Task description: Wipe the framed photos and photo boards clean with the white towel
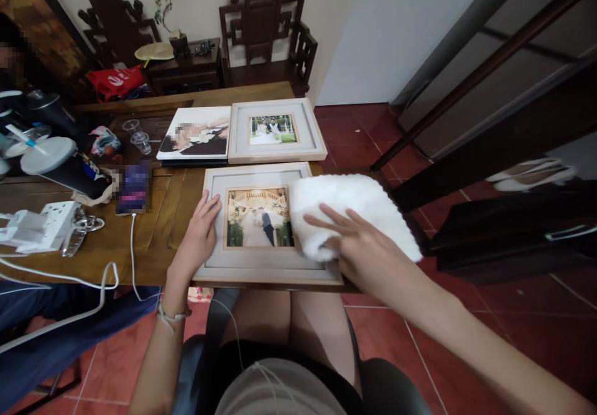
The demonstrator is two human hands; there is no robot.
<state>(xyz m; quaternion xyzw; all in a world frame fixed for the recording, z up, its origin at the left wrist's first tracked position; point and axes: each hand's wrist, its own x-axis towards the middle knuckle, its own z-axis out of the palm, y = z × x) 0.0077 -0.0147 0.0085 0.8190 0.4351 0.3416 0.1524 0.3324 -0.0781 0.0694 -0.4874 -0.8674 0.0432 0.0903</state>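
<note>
A pale wooden photo frame (219,178) with a wedding picture lies flat at the near edge of the wooden table (158,216). My left hand (199,236) rests flat on the frame's left border, fingers stretched out. My right hand (361,250) lies on a fluffy white cloth (345,200), fingers spread and pressing it onto the frame's right side; the cloth overhangs the table edge.
Farther back lie a second pale frame (276,130) and a frameless photo print (194,134). To the left are a phone (134,188) on a cable, a white power strip (40,227), cups and clutter. Another person sits at left. Dark carved chairs stand behind.
</note>
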